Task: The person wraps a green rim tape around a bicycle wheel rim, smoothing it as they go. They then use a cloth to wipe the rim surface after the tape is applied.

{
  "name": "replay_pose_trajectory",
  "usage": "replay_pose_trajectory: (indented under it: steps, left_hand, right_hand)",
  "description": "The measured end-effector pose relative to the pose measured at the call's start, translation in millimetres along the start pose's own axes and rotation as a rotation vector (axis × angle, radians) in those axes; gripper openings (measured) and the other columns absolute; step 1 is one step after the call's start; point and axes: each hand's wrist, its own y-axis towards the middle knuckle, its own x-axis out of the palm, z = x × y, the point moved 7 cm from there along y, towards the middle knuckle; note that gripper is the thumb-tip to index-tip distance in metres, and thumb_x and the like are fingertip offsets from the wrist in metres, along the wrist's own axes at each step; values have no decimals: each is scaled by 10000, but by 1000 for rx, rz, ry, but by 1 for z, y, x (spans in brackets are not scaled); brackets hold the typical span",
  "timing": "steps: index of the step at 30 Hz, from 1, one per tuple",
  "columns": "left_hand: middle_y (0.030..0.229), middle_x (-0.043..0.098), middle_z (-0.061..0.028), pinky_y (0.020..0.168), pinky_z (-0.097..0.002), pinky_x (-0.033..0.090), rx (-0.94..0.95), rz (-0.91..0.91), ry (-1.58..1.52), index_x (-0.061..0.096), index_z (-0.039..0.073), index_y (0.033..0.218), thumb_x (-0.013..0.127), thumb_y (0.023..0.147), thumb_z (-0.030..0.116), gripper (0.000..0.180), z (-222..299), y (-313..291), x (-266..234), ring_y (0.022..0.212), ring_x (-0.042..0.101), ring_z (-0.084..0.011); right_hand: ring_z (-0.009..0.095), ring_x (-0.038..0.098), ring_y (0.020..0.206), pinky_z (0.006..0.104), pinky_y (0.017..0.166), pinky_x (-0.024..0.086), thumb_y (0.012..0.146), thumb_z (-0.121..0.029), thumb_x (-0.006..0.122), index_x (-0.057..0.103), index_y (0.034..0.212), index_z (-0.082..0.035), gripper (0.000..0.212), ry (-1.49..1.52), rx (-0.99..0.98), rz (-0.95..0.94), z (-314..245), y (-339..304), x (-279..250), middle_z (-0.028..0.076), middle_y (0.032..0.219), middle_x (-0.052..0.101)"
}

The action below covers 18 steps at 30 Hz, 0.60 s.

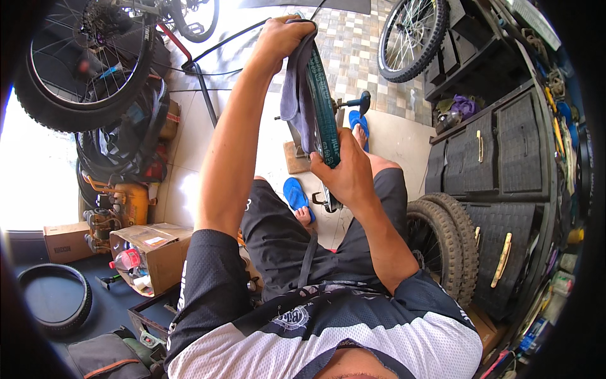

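In front of me a bicycle wheel (324, 104) stands upright, seen almost edge-on, with teal markings along its rim. A grey cloth (298, 95) drapes down its left side. At the wheel's top, my left hand (281, 39) is closed on the cloth, with the fingers partly hidden behind it. Lower down, my right hand (348, 169) grips the near part of the rim; its thumb lies on the left side and the fingers are mostly hidden. Beside the wheel, a stand with a blue handle (364, 101) shows partly. A wooden block (295, 158) lies near its base.
Two muddy tyred wheels (464, 246) lean against black drawers (499, 148) on my right. Another wheel (415, 38) stands at the far right. On the left are a raised bicycle (95, 57), an orange compressor (129, 202), a cardboard box (151, 252) with bottles, and a loose tyre (53, 297).
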Motion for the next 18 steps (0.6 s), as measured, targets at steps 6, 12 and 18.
replay_pose_trajectory:
  steps: [6,12,18]
  left_hand:
    - [820,714,-28,643,-274,536,-25,-43,-9,748,-2,1011,710,925,134,166,-3,10,2,675,634,-97]
    - [845,709,-31,655,-286,549,-61,-55,-5,751,9,1019,692,949,152,169,-15,25,-5,701,634,-99]
    - [847,711,-29,658,-284,572,-58,-83,-63,749,6,1045,683,977,148,171,-22,36,-6,684,643,-98]
  right_hand:
    - [390,731,881,469,790,583,885,-240,768,599,1146,15,402,25,35,-15,6,-1,2,218,971,718]
    - [372,734,848,457,764,584,880,-230,777,597,1144,13,402,56,45,-18,5,1,4,204,939,711]
    - [367,728,837,457,760,578,872,-222,786,598,1133,13,399,81,42,-11,9,3,6,197,926,709]
